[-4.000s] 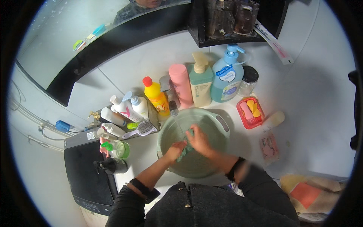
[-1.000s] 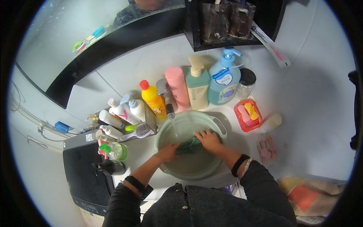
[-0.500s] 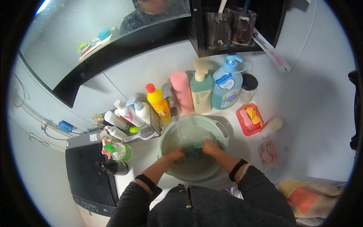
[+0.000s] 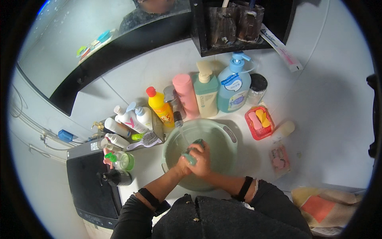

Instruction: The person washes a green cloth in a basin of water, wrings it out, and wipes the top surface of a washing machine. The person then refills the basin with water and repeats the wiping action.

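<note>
Both hands are pressed together over a pale green basin (image 4: pixel 227 159), closed round a bunched green cloth (image 4: pixel 190 159). My left hand (image 4: pixel 183 165) grips it from below and to the left. Wrapped over it from the right is my right hand (image 4: pixel 201 162). Bits of the wet cloth show above and between the fingers; the rest is hidden inside them. A thin stream of water falls from the faucet (image 4: pixel 178 118) into the basin just beyond my hands. Cloudy water seems to lie in the basin.
Behind the basin stand a yellow bottle (image 4: pixel 161 107), a pink bottle (image 4: pixel 186 95) and pump bottles, the largest blue (image 4: pixel 234 89). A red soap dish (image 4: pixel 259 123) sits to the right. At left are a hairbrush (image 4: pixel 149 139) and a black lidded appliance (image 4: pixel 93 183). A dark shelf (image 4: pixel 207 49) overhangs.
My hands have come together from apart and risen out of the water, gathering the spread cloth into a tight bunch. The whole view has shifted slightly.
</note>
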`<state>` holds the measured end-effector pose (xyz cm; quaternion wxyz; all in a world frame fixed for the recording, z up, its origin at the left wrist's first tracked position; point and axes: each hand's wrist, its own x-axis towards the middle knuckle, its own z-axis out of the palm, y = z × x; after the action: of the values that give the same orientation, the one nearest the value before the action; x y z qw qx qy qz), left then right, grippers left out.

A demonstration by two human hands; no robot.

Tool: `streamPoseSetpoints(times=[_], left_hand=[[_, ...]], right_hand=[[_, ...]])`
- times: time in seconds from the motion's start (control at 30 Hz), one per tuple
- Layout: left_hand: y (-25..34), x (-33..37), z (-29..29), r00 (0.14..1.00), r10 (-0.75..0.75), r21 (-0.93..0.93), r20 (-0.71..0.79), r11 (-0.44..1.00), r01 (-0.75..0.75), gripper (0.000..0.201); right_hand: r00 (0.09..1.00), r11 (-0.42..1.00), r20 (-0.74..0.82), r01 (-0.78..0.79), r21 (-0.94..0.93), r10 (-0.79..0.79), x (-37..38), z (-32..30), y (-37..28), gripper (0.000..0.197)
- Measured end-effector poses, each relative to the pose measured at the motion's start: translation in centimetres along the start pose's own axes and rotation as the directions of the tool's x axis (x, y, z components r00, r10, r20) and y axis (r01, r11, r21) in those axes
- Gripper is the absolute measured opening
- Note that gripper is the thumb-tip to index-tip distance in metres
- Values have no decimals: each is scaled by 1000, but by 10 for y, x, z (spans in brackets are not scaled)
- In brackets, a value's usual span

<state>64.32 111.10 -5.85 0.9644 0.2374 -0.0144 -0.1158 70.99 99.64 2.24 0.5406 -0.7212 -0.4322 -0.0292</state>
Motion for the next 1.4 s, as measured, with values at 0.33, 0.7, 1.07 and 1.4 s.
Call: streamPoseSetpoints(times=[0.33,0.7,1.07,1.4], left_hand=[[25,-19,33,924,227,615,-308,-693,375,38],[0,-6,-5,836,198,216,-511,-912,349,55],[2,11,-14,704,228,435,-672,-648,625,40],[39,-13,56,842,32,728,-538,-485,484,44]], right_hand=[[813,955,555,-4,-296,175,12,-18,106,39],[323,726,763,254,-639,560,-18,-16,97,62],[640,858,673,41,-513,372,64,-43,50,38],[908,892,371,321,-318,-195,155,-30,-49,45]])
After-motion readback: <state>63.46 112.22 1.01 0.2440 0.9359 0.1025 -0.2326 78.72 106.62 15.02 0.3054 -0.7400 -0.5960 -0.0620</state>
